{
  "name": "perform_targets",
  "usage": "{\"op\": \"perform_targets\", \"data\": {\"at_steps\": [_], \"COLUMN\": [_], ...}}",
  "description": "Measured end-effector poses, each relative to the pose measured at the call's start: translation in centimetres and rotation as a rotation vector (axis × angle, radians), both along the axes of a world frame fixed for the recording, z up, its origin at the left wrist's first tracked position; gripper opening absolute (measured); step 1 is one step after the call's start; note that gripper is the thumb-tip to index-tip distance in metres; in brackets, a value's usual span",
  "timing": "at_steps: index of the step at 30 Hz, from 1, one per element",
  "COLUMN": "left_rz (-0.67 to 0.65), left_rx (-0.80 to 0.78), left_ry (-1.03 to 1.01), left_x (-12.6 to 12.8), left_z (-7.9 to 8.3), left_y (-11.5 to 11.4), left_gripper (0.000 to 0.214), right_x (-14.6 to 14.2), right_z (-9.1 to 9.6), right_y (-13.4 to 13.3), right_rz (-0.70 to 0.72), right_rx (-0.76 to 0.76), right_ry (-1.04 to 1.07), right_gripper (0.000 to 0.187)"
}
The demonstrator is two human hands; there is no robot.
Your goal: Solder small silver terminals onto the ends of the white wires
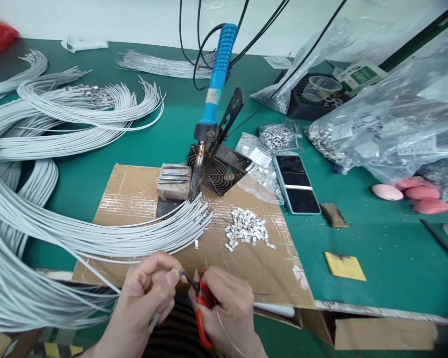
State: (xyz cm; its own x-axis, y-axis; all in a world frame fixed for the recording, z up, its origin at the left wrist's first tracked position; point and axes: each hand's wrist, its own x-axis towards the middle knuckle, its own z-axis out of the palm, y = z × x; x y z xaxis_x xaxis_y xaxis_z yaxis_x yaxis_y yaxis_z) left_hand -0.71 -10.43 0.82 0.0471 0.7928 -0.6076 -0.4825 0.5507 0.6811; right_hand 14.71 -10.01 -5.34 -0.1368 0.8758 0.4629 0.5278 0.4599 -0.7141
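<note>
My left hand (147,293) is closed, pinching the end of a white wire (97,281) at the near edge of the cardboard sheet (134,199). My right hand (227,308) is closed round red-handled pliers (201,308), whose dark jaws meet the wire tip held by the left fingers. A fan of white wires (153,231) lies across the cardboard, their ends pointing right. A small heap of metal terminals (246,229) sits on the cardboard to the right of those ends.
A blue-handled soldering iron (216,79) stands tilted in a stand by a small fan (218,171). Big bundles of white wire (22,149) fill the left. A phone (296,184), bags of terminals (388,124), pink objects (414,191) and a yellow pad (344,266) lie right.
</note>
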Motion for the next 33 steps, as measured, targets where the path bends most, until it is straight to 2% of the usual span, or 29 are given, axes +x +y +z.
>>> {"op": "perform_targets", "data": {"at_steps": [6,10,15,33], "left_rz": [0.027,0.031,0.015,-0.037], "left_rx": [0.017,0.034,0.031,-0.037], "left_ry": [0.028,0.012,-0.003,-0.059], "left_x": [-0.3,-0.2,-0.2,-0.4], "left_z": [-0.7,-0.8,-0.4,0.4], "left_y": [-0.4,-0.2,-0.1,0.3], "left_gripper": [0.045,0.041,0.043,0.047], "right_x": [2.3,2.0,0.5,1.1], "right_z": [-0.7,-0.2,0.4,0.4], "right_y": [0.2,0.3,0.4,0.8], "right_rz": [-0.206,-0.070,0.070,0.107], "right_rx": [-0.118,-0.170,-0.140,0.027], "right_ry": [0.154,0.096,0.016,-0.093], "right_gripper": [0.042,0.045,0.038,0.036]}}
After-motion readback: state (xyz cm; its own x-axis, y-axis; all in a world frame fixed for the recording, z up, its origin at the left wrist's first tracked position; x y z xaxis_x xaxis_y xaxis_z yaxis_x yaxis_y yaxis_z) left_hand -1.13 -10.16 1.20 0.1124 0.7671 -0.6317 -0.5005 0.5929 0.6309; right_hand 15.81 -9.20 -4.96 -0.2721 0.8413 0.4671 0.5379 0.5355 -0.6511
